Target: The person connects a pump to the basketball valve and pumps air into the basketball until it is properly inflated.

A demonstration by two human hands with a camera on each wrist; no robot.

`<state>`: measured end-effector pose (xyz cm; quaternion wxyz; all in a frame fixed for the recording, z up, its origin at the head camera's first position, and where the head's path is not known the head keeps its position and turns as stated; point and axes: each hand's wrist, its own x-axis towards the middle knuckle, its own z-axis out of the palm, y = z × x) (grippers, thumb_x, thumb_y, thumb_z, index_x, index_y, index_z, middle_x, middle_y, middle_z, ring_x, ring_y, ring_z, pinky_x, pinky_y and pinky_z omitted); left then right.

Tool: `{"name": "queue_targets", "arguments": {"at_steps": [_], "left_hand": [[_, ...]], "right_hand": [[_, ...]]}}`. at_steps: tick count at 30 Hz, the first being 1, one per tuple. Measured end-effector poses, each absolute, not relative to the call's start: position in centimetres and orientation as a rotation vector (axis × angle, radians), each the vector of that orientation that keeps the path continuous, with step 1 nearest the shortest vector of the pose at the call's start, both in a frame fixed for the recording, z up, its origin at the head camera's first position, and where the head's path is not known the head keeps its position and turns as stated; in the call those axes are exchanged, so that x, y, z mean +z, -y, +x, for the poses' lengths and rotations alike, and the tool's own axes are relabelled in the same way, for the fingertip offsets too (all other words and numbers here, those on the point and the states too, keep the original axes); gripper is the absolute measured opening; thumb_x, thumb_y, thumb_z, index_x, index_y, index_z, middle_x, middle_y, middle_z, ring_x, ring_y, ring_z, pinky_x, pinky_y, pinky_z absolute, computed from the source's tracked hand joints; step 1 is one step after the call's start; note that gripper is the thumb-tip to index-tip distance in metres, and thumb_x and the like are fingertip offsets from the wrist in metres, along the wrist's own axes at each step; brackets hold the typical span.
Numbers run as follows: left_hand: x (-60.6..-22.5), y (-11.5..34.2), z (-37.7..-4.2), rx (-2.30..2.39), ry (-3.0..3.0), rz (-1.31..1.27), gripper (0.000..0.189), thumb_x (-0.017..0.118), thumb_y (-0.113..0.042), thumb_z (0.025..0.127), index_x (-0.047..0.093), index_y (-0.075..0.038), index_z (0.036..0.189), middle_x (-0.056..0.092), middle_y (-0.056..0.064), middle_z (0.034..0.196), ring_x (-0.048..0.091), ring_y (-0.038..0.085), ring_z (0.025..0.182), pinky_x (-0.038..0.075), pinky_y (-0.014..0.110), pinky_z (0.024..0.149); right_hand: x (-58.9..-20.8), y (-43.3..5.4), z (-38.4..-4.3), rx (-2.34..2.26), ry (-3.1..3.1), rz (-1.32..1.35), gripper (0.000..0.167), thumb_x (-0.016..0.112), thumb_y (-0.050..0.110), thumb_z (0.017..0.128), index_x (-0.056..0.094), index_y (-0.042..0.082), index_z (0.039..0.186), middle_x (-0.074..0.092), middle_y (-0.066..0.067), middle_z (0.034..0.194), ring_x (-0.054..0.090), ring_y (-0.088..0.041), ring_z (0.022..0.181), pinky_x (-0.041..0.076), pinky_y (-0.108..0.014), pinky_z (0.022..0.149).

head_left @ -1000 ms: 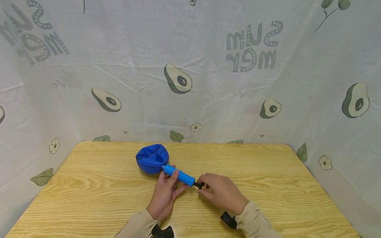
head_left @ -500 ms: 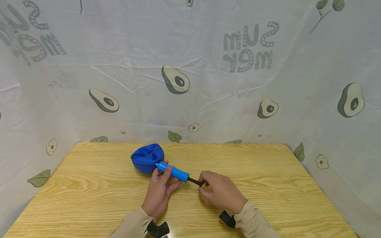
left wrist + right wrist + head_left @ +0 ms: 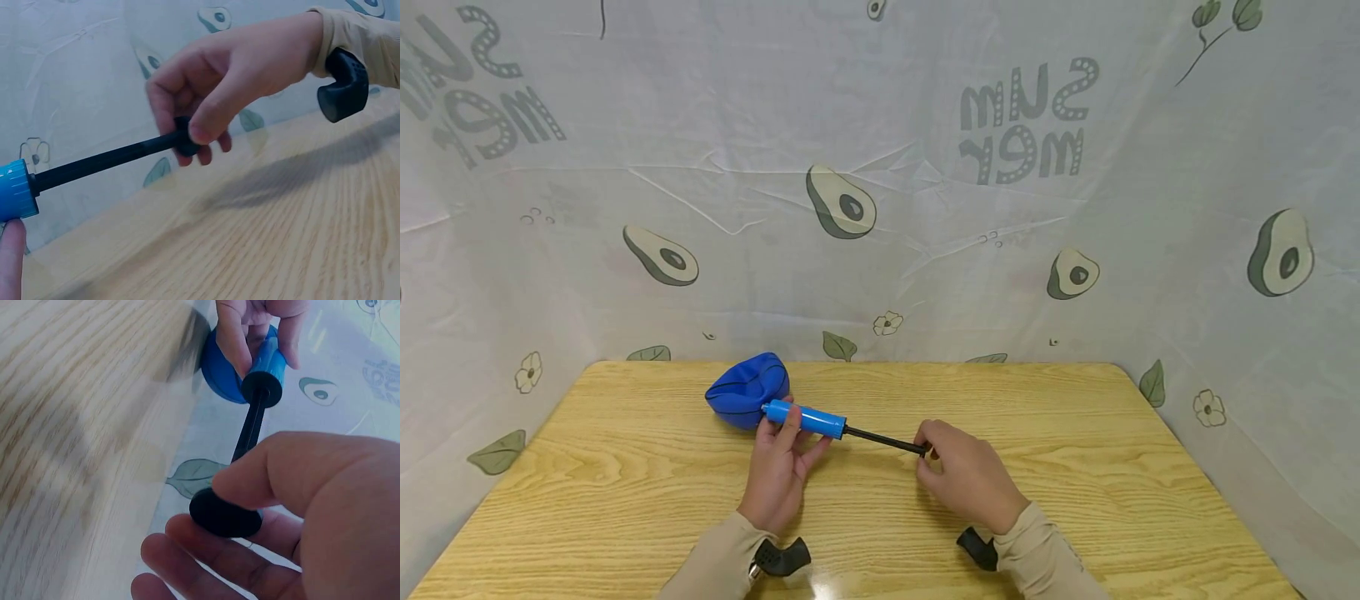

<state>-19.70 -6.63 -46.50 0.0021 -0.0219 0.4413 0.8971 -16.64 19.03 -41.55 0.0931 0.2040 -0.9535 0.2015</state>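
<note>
My left hand (image 3: 775, 479) grips the blue barrel of a hand pump (image 3: 811, 420), thumb on top. The pump's nozzle end meets a dented, half-flat blue ball (image 3: 747, 392) with black lines, at the left. Between thumb and fingers, my right hand (image 3: 970, 475) pinches the black end knob (image 3: 226, 514) of the pump's rod. That black rod (image 3: 109, 164) is drawn far out of the barrel. In the right wrist view the ball (image 3: 220, 372) shows behind the left hand. Whether a needle sits in the ball is hidden.
Both hands work above a wood-grain table (image 3: 880, 533). A pale cloth (image 3: 925, 250) printed with avocados hangs behind it and at both sides. Black wrist-worn devices (image 3: 782, 557) sit on the cuffs of both beige sleeves.
The rod has come out of the barrel from nearly fully in to far out. My left hand, the pump barrel and the ball have moved left; the right hand has shifted slightly right.
</note>
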Motion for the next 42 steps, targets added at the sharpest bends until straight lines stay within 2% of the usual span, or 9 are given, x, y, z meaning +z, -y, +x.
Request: {"name": "queue_targets", "arguments": {"at_steps": [5,13,17,27,36,42], "left_hand": [[-46.6,7.0,-19.9,2.83,-1.347,-0.11,0.05,0.052,-0.032,0.11,0.027,-0.011,0.149,0.047,0.004,0.123,0.064,0.014,0.109,0.06,0.039,0.095],[-46.4,6.9,-20.0,2.813,-1.347,-0.176,0.057,0.05,-0.032,0.111,0.023,-0.006,0.154,0.049,0.0,0.119,0.064,0.011,0.112,0.059,0.04,0.098],[-46.4,6.9,-20.0,2.807,-1.35,-0.188,0.057,0.05,-0.031,0.111,0.022,-0.006,0.153,0.047,0.001,0.12,0.063,0.011,0.113,0.058,0.04,0.099],[-46.6,6.0,-19.5,2.752,-1.374,-0.183,0.052,0.048,-0.028,0.112,0.025,-0.005,0.152,0.047,0.006,0.128,0.064,0.012,0.112,0.059,0.037,0.097],[-46.7,4.9,-18.7,2.628,-1.354,-0.046,0.056,0.054,-0.028,0.11,0.022,-0.004,0.149,0.045,0.006,0.127,0.061,0.014,0.116,0.056,0.042,0.102],[-46.5,4.3,-18.0,2.571,-1.293,0.075,0.057,0.05,-0.029,0.111,0.016,-0.005,0.151,0.039,0.011,0.134,0.058,0.018,0.125,0.054,0.044,0.105]], "right_hand": [[-41.6,-18.9,-16.8,0.583,2.839,0.589,0.012,0.074,0.012,0.094,0.066,0.019,0.1,0.066,0.008,0.09,0.065,-0.014,0.08,0.048,-0.023,0.058],[-41.5,-18.9,-16.8,0.545,2.823,0.6,0.013,0.076,0.016,0.095,0.067,0.017,0.104,0.067,0.007,0.093,0.066,-0.011,0.081,0.051,-0.024,0.06],[-41.6,-19.0,-16.9,0.531,2.799,0.647,0.016,0.076,0.019,0.096,0.066,0.016,0.108,0.067,0.006,0.096,0.066,-0.007,0.08,0.052,-0.024,0.062],[-41.7,-18.6,-16.9,0.488,2.798,0.777,0.015,0.076,0.023,0.096,0.067,0.017,0.107,0.064,0.008,0.094,0.059,-0.002,0.074,0.049,-0.021,0.058],[-41.8,-18.3,-16.8,0.446,2.794,0.837,0.016,0.078,0.029,0.094,0.068,0.02,0.103,0.063,0.009,0.088,0.06,-0.001,0.073,0.05,-0.019,0.058],[-41.8,-18.1,-16.7,0.511,2.742,0.852,0.018,0.081,0.028,0.092,0.069,0.021,0.103,0.066,0.01,0.091,0.062,-0.003,0.076,0.052,-0.019,0.061]]}}
